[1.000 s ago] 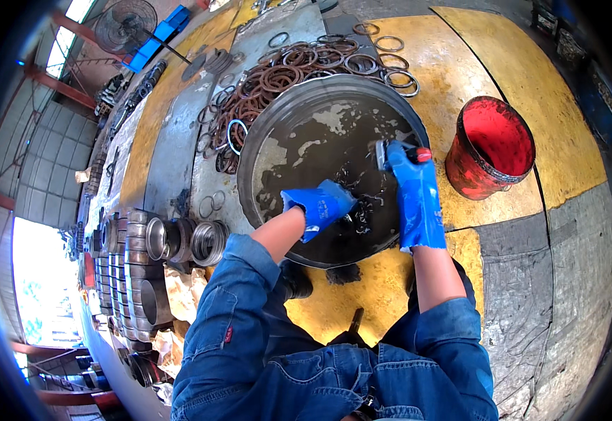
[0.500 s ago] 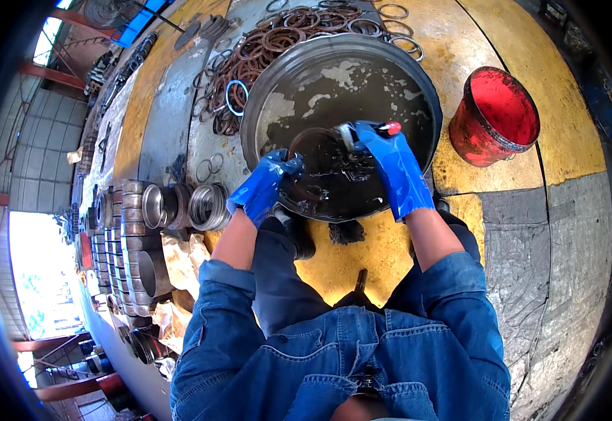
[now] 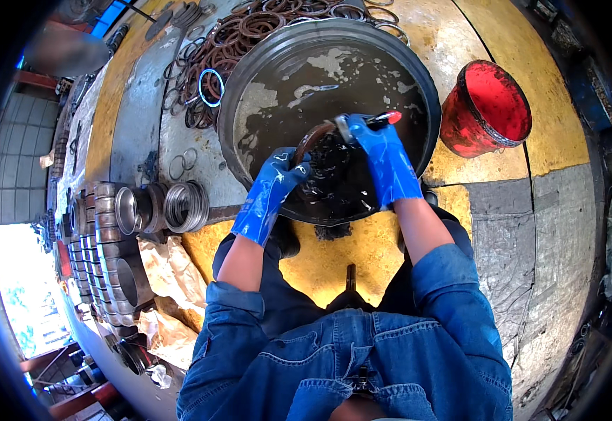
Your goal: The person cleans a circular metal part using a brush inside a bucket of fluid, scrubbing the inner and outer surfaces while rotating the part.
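Note:
In blue rubber gloves, both of my hands work over a wide dark tub (image 3: 230, 91) of murky liquid. My left hand (image 3: 283, 181) is closed on the near left side of a wet brown metal ring (image 3: 311, 142), which stands tilted above the liquid. My right hand (image 3: 376, 144) grips a brush (image 3: 346, 129) whose handle end is red. The brush head meets the far edge of the ring; its bristles are blurred. Part of the ring is hidden behind the left glove.
A heap of rusty rings (image 3: 250, 31) lies beyond the tub at the left, with a pale blue-edged ring (image 3: 211, 88) at its near side. A red bucket (image 3: 481, 116) stands at the right. Stacked metal cylinders (image 3: 127, 245) and brown paper (image 3: 172, 270) are at the left.
The brown ring has come up from lying low at the liquid and now stands more steeply tilted. The brush has shifted onto its far edge. The whole view has shifted slightly.

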{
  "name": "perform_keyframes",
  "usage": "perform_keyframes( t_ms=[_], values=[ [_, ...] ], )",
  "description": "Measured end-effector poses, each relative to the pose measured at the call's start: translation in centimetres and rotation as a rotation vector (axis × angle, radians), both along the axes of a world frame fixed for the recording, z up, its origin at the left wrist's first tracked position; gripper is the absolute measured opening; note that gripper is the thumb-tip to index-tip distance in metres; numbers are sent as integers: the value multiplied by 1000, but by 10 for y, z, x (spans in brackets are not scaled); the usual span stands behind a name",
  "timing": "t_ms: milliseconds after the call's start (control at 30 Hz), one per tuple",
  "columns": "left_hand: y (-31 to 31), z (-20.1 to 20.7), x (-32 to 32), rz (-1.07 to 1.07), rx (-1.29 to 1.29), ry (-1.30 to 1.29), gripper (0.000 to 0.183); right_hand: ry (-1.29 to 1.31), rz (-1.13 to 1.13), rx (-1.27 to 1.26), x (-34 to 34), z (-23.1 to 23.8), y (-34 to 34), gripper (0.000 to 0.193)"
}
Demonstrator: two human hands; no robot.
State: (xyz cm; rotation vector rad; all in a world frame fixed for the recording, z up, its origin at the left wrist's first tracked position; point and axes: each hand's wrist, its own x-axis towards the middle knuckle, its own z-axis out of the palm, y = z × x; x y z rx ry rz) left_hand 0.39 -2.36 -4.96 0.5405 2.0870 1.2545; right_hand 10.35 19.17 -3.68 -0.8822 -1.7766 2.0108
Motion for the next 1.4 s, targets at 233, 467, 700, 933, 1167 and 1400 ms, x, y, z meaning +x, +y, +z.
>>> perform_keyframes(
  t_ms=[233, 467, 700, 933, 1167, 1400],
  values=[
    [22, -12, -5, 111, -117, 4, 37, -41, -44, -42, 15, -4, 30, 23],
    [8, -62, 5, 81, 545, -99, 28, 12, 214, 133, 2, 19, -27, 24],
    [28, -41, 2, -86, 189, -62, 17, -6, 99, -5, 29, -39, 62, 31],
    [17, -57, 16, 97, 301, -126, 30, -54, 66, 159, 39, -66, 74, 33],
    [30, -23, 0, -78, -160, 308, 32, 16, 246, 375, 31, -44, 52, 32],
    [56, -7, 10, -244, -605, 511, 21, -4, 251, -45, 33, -3, -13, 36]
  ],
)
